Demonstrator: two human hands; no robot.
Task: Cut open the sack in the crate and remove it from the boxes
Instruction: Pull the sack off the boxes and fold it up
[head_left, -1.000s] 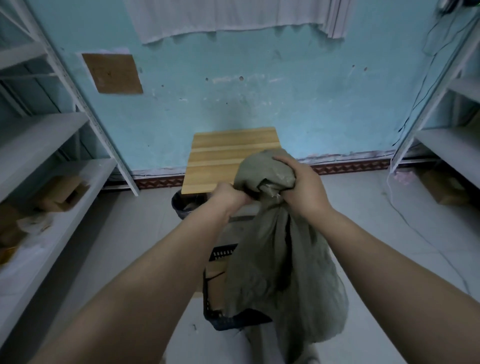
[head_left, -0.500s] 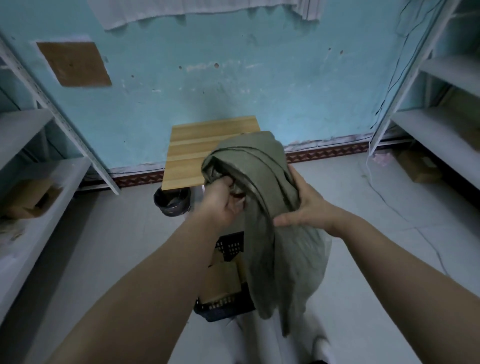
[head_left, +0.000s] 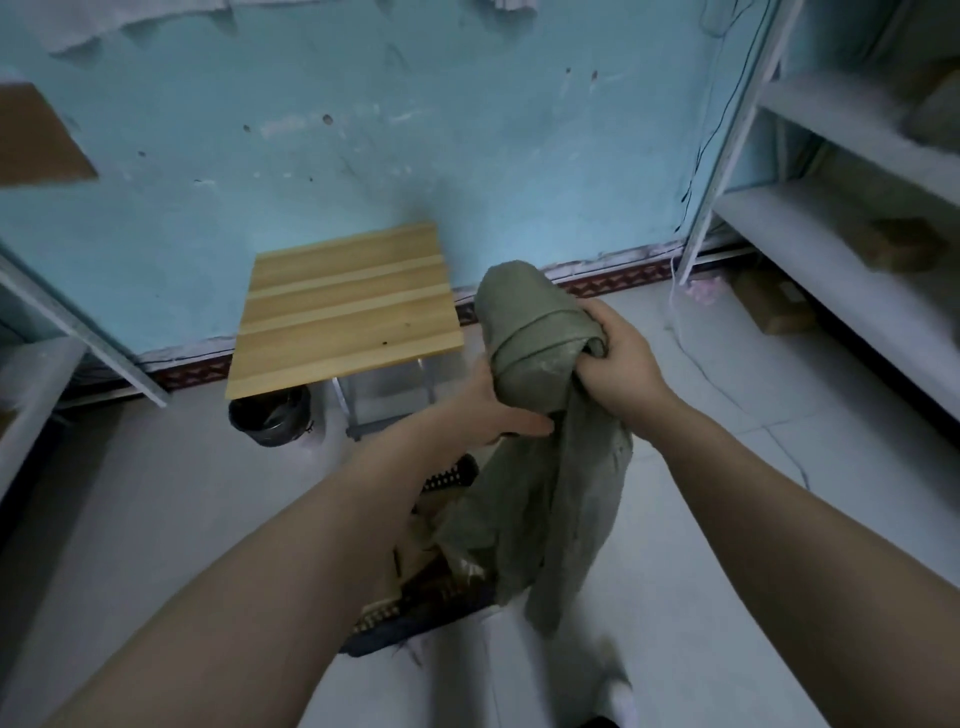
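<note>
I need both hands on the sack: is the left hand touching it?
Touching. The head view shows the left hand cupping the rolled top of the sack from the side, with no gap between them.

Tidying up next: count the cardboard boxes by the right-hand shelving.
2. One cardboard box sits on the right shelf; a second box lies on the floor beneath it. A blurred shape on the shelf above may be a third.

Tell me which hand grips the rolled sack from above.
The right hand, its fingers curled over the top of the rolled sack; the left hand cups the roll from below, at its left side.
</note>
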